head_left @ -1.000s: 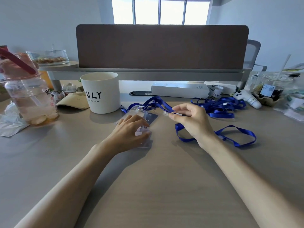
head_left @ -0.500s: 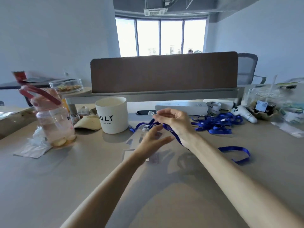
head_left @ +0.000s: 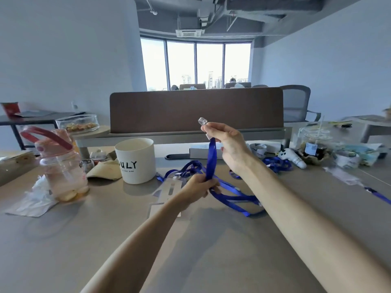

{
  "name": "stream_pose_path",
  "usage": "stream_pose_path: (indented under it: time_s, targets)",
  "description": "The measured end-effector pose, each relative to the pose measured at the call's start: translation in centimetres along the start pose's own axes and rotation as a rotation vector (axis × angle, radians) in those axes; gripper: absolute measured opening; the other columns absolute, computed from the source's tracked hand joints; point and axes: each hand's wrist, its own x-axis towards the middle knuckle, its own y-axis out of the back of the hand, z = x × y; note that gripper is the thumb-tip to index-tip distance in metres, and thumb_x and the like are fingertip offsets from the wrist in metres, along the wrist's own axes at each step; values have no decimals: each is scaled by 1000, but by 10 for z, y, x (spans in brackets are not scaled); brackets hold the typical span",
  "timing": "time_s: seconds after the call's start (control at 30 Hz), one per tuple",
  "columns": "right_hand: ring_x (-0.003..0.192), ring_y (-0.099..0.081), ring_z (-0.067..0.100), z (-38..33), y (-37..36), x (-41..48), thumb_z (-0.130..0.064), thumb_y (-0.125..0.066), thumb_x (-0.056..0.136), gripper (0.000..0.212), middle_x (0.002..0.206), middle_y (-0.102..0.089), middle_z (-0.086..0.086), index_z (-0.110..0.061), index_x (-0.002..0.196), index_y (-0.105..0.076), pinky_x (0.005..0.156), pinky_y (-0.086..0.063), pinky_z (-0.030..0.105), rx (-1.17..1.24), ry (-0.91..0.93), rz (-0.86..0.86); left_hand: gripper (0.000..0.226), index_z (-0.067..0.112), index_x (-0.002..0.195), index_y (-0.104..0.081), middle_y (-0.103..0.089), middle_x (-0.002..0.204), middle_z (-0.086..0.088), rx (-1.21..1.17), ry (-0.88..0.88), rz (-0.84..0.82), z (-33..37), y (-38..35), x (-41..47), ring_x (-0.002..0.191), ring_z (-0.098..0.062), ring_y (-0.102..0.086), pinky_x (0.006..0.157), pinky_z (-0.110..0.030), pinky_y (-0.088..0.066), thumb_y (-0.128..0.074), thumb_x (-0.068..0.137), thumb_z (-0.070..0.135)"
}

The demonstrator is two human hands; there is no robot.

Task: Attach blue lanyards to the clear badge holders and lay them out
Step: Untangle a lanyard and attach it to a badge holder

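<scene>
over the grey bench (head_left: 63, 240) the right hand (head_left: 229, 144) holds a blue lanyard (head_left: 211, 161) up, its grip pinching the clip end; the left hand (head_left: 200, 187) grips the strap lower down. clear badge holders (head_left: 167, 192) lie flat beneath, by a white cup (head_left: 135, 160); brown divider (head_left: 196, 108) and windows (head_left: 194, 64) stand behind.

A royal-blue lanyard (head_left: 211, 161), tipped with a clear plastic clip (head_left: 202, 121), stretches from the right grip (head_left: 226, 142) to the left grip (head_left: 201, 185). More blue lanyards (head_left: 277, 163) lie tangled just right of the grips. Left of them stands a white cup (head_left: 135, 160) lettered in black, and farther left a translucent pink bottle (head_left: 61, 161) with a red strap. The worktop (head_left: 190, 250) is grey-beige; the divider panel (head_left: 196, 108) beyond is brown.
</scene>
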Motion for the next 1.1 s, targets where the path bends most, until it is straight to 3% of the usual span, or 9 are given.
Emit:
stream_pose_path:
  time_s: [0.1,0.2,0.3,0.5,0.63,0.83,0.9,1.0,1.1]
  targets:
    - [75,-63,5,-3,26,4,-11,-70,85,10,85,-71,-5,-20,89,-68,70,-34,25,70,25,34,22,9,89,-58,-63,66,-3,-40,147,80,-6,20,1,41,-9,-43,43,-21,-33,-43,100,21]
    - [71,-62,11,5,51,-1,0,-60,92,16,84,-67,-1,-14,96,-66,65,-39,22,168,16,58,25,11,80,-55,-52,65,-5,-127,207,265,-14,37,3,45,-14,-40,40,-19,-33,-41,100,15]
    - [63,-51,10,24,67,-9,-3,-52,96,18,87,-62,-1,-14,105,-63,58,-37,23,-89,-37,32,27,12,78,-53,-50,68,-6,-274,184,310,-11,39,3,53,-17,-41,51,-24,-34,-37,99,13]
    - [60,-44,9,57,48,-31,-20,-45,100,24,73,-52,-4,-21,120,-57,50,-36,22,-733,-248,-294,25,11,85,-51,-48,67,-3,-354,-46,276,29,39,-9,58,-15,-50,58,-26,-44,-32,101,8]
    - [48,-32,14,67,13,-29,-10,-51,85,11,57,-42,1,-11,96,-53,47,-31,24,-699,-287,-530,13,11,100,-49,-47,80,-4,-288,-151,230,48,47,-21,68,-15,-52,60,-23,-49,-37,101,11]
    - [50,-28,10,93,-28,-4,-23,-49,100,16,54,-35,-5,-10,89,-49,48,-23,22,-505,-252,-504,24,17,94,-53,-51,79,-1,-269,-193,348,38,91,-35,69,-13,-49,60,-22,-44,-34,96,1]
    - [52,-30,10,107,-39,8,-24,-41,104,21,54,-38,-7,-9,92,-49,49,-23,23,-424,-280,-485,30,16,94,-53,-52,82,-2,-159,-181,423,25,115,-40,73,-14,-50,62,-23,-42,-31,93,-5]
    - [54,-34,10,122,-52,27,-20,-39,104,19,58,-42,-6,-12,89,-48,50,-25,23,-384,-305,-448,25,15,98,-58,-50,90,1,296,-102,524,-1,153,-49,81,-16,-48,67,-25,-40,-36,96,3]
    - [62,-44,13,127,-72,51,-17,-45,101,17,63,-50,-1,-12,87,-52,54,-32,25,-264,-293,-435,17,15,97,-59,-57,75,-3,472,-9,475,-21,188,-63,62,-14,-51,53,-22,-41,-42,99,13]
